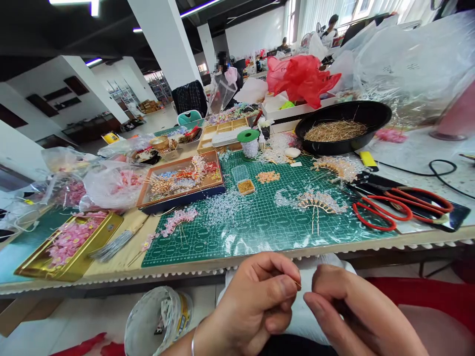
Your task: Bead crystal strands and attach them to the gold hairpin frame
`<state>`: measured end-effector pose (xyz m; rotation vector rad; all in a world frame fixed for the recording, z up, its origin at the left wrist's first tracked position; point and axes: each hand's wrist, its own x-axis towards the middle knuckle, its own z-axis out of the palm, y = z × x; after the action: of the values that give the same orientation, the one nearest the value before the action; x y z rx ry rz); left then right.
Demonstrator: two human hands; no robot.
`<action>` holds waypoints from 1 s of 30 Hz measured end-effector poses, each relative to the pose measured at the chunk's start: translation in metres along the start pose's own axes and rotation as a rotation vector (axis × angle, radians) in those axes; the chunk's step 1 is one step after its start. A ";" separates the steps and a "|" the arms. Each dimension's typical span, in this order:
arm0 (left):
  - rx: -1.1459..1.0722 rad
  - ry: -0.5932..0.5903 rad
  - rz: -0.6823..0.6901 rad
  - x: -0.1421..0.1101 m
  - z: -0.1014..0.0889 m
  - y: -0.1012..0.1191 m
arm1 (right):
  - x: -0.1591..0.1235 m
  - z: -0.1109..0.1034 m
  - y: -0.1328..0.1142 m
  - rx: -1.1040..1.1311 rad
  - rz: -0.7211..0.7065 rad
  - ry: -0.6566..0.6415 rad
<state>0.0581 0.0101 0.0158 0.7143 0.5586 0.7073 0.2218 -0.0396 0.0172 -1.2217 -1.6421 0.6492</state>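
My left hand [261, 296] pinches a thin gold wire [298, 285] between thumb and forefinger; only a short end shows. Close beside it, my right hand [352, 309] has its fingers curled in with the thumb near the forefinger, and whatever it may hold is hidden. Both hands are in front of the table edge, above my lap. On the green cutting mat [260, 227] beyond them lies a beaded hair comb [317, 202] with gold prongs. A pink flowered hairpiece [180, 220] rests at the mat's left, and loose clear beads [226, 207] are heaped between.
Red-handled scissors [382, 212] lie at the right, below a black bowl [343, 143] of gold pins. A small box of gold beads [246, 187] sits mid-mat. At left are a tray of ornaments [181, 190] and a gold tin [70, 249]. A bucket [148, 321] stands below.
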 end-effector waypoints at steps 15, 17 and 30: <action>1.433 0.040 0.810 -0.004 0.007 0.056 | 0.013 0.004 0.004 0.682 0.537 -0.233; 1.409 0.047 0.809 -0.004 0.009 0.061 | 0.016 0.001 0.003 0.816 0.572 -0.283; 0.753 0.043 0.509 0.002 -0.004 0.056 | 0.043 -0.018 -0.010 0.268 0.213 -0.195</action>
<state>0.0351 0.0444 0.0547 1.5821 0.6964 0.9913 0.2319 -0.0054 0.0490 -1.1724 -1.5320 1.1146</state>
